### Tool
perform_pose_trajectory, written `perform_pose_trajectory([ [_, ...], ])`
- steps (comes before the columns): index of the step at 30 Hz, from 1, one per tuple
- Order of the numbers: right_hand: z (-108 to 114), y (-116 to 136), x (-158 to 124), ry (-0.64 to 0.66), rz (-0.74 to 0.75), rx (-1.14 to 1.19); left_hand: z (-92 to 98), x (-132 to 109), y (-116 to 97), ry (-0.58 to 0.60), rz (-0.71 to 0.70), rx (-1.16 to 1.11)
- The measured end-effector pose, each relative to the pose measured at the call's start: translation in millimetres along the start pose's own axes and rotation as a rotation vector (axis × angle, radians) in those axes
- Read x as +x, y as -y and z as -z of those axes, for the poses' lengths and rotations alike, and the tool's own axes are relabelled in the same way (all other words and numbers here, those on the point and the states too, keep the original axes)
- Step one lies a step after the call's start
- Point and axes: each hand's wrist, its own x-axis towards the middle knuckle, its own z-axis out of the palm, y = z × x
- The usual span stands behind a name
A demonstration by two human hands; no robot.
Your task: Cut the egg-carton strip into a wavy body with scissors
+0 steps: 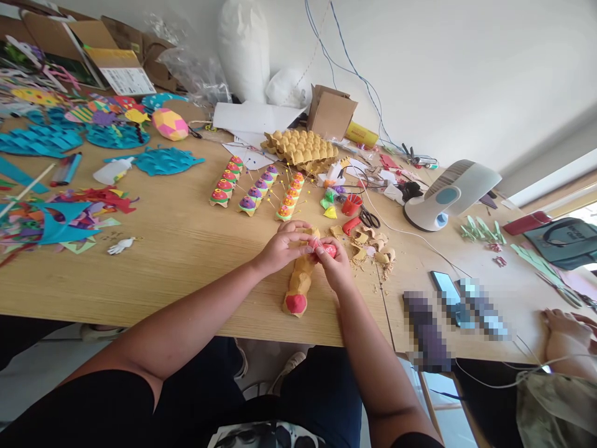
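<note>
My left hand (288,244) and my right hand (334,264) meet above the table's front middle, both closed on a lump of red modelling clay (329,250) that looks partly wrapped in clear plastic. Thumb and fingers of the left pinch its left end; the right grips the bulk. Beneath them lies a tan egg-carton strip (299,280), its near cup covered in red clay (296,303). The strip's far end is partly hidden by my hands. Beyond stand three decorated strips: a red one (227,180), a purple one (259,190) and an orange one (291,196), with yellow-tipped pins sticking out.
Carton scraps (373,242), black-bladed scissors (369,218) and a red cup (352,204) lie right of my hands. Behind are egg trays (303,148) and a white fan (448,193). Paper scraps (69,218) cover the left. Another person's hand (566,326) rests at the right.
</note>
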Motion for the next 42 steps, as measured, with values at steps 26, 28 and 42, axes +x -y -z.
perform_pose_trajectory([
  [26, 2, -1, 2, -0.015, 0.018, 0.061, 1.1, 1, -12, -0.028, -0.211, 0.259],
  [28, 2, 0, 2, -0.009, 0.012, 0.061, 1.8, 1, -12, -0.032, -0.218, 0.276],
  [42, -3, 6, 0, 0.001, -0.023, 0.109, 3.3, -1, -23, -0.078, -0.195, 0.267],
])
